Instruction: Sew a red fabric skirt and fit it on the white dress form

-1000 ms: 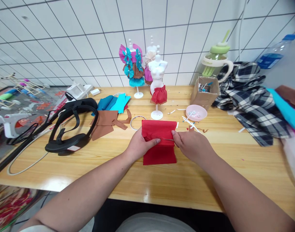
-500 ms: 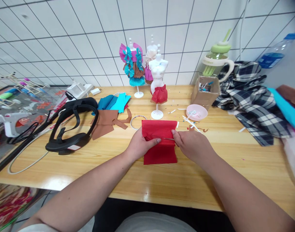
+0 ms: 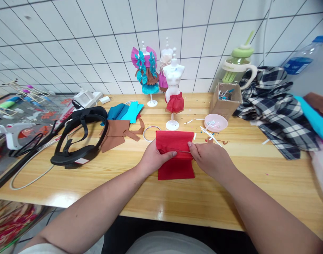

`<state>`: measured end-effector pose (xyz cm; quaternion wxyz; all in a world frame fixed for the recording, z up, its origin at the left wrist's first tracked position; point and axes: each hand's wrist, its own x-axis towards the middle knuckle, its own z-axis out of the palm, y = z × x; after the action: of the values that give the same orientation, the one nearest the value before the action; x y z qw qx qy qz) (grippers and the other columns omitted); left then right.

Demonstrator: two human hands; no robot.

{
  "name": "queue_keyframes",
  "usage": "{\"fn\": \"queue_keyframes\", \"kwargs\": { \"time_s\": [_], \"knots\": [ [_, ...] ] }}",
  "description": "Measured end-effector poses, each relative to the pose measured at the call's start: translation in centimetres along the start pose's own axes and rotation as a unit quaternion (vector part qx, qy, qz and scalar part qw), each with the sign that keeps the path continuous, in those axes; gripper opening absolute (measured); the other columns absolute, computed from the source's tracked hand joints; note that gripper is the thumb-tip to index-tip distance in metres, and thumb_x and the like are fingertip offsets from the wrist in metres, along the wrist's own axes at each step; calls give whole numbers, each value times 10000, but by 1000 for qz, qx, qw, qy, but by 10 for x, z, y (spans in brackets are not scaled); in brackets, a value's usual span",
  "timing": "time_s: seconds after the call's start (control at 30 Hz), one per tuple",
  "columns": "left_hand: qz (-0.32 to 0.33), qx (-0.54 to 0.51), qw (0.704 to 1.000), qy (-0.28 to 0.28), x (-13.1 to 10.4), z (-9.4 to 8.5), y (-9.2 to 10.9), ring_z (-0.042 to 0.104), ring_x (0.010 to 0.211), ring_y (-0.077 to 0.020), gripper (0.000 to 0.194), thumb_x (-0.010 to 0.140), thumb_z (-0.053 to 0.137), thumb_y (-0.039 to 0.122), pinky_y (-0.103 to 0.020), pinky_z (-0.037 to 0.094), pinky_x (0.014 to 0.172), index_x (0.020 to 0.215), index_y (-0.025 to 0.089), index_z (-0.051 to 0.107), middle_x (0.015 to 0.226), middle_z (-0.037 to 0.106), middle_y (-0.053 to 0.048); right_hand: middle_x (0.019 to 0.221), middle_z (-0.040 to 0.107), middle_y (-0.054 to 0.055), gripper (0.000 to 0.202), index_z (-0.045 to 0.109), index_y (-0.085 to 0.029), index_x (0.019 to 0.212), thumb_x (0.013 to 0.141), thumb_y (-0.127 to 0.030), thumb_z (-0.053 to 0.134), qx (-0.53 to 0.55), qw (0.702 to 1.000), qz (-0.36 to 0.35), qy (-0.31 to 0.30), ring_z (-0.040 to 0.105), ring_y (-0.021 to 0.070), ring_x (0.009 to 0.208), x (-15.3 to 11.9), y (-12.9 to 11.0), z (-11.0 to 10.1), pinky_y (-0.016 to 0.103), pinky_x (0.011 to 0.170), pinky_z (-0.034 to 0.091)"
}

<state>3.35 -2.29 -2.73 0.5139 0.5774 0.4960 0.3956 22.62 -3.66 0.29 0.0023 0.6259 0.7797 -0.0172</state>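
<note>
Your left fingers [image 3: 170,155] grip the red sheet [image 3: 174,138], probably steadying it, while your right fingers [image 3: 194,151] pinch a thin tool [image 3: 183,151] lying across it.

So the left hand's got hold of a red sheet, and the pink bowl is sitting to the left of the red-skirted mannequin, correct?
Not quite: the head view shows the pink bowl to the right of the red-skirted mannequin. The left hand does hold a red sheet.
</note>
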Motion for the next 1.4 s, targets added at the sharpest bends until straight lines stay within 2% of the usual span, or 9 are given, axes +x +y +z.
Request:
{"fn": "queue_keyframes", "kwargs": {
  "time_s": [0.37,1.17,1.4],
  "knots": [
    [-5,2,1000,-6,0,1,0,658,1036,-313,499,660,803,341,-442,529,866,1076,151,605,1120,705,-125,721,730,84,577,699,-185,737,1001,-381,224,-1,1000,0,2,669,213,660,0,-3,2,281,515,275],
    [5,22,1000,-21,-2,2,-4,681,968,-295,433,688,784,342,-404,551,803,1057,161,645,1053,731,-98,723,727,103,580,723,-184,751,997,-416,252,-14,1000,14,-1,666,206,665,-1,-7,-2,255,523,301],
    [7,26,999,-28,-2,4,0,688,955,-280,394,699,769,324,-382,556,799,1042,163,663,1060,735,-82,724,731,87,578,706,-190,734,996,-408,239,-6,1000,7,5,665,212,663,0,-7,2,275,508,250]
  ]
}}
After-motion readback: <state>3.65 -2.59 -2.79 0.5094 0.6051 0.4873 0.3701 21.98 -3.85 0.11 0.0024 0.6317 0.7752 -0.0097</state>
